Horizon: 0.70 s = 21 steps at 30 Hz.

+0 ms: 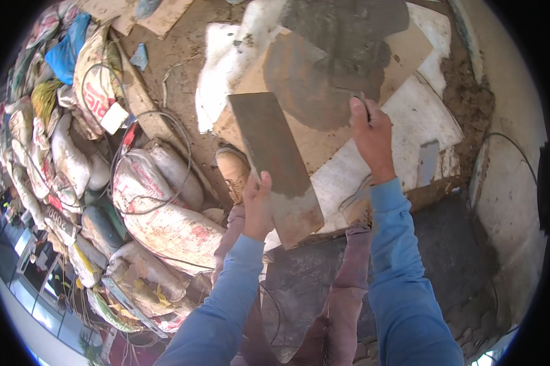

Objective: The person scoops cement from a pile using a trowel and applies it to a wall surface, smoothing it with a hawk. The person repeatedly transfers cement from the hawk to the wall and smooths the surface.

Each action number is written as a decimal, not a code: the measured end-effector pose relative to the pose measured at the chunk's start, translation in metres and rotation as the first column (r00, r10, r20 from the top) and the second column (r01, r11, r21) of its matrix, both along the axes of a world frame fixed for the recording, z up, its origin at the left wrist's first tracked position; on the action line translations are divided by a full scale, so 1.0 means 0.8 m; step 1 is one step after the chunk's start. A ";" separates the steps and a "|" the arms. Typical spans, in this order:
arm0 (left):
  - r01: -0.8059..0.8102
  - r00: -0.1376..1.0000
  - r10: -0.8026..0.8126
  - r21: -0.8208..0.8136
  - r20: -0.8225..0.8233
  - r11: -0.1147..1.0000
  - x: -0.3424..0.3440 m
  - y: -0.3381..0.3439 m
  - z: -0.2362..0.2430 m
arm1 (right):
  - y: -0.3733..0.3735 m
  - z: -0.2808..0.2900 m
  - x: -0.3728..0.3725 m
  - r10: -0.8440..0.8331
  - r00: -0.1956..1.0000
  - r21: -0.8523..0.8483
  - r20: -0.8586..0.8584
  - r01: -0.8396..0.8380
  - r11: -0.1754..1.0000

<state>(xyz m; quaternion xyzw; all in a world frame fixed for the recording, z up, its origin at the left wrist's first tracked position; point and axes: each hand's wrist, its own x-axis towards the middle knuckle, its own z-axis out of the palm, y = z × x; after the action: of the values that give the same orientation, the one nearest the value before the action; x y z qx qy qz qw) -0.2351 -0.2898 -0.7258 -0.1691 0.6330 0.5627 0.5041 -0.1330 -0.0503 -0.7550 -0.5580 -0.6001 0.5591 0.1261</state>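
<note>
My left hand grips the left edge of a long rectangular tile, with the thumb on its upper face. Dark grey mortar coats most of that face, while its near end is bare. To the right, my right hand is closed around a slim tool whose handle is mostly covered by the fingers. A thin metal edge shows just beyond them, but its kind is unclear. Past both hands, wet mortar is spread over a brown board, thickest at the far side.
White sheets lie under the board. Stacked filled sacks and a looped black cable line the left side. My boot stands close to the tile. A pale wall rises at right, beside a dark slab.
</note>
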 end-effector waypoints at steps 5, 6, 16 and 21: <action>0.178 0.943 -0.185 -0.050 -0.278 0.983 0.012 0.012 -0.024 | 0.004 -0.076 0.098 -0.287 0.954 -0.167 0.087 0.298 0.940; 0.162 0.935 -0.173 -0.059 -0.311 0.985 0.010 0.013 -0.021 | 0.003 -0.051 0.088 -0.211 0.967 -0.248 0.145 0.242 0.938; 0.154 0.968 -0.159 -0.044 -0.196 0.987 0.004 -0.004 -0.017 | -0.053 -0.052 0.054 -0.606 0.788 -0.526 -0.108 0.471 0.708; 0.128 0.970 -0.127 -0.009 -0.206 0.992 -0.001 0.000 -0.010 | -0.064 -0.068 0.044 -0.795 0.587 -0.619 -0.153 0.570 0.540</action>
<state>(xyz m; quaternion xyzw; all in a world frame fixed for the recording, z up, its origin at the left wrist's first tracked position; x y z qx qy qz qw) -0.2356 -0.2902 -0.7337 -0.0677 0.6900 0.5450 0.4716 -0.0976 -0.1015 -0.8097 -0.6291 -0.1132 0.7025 0.3128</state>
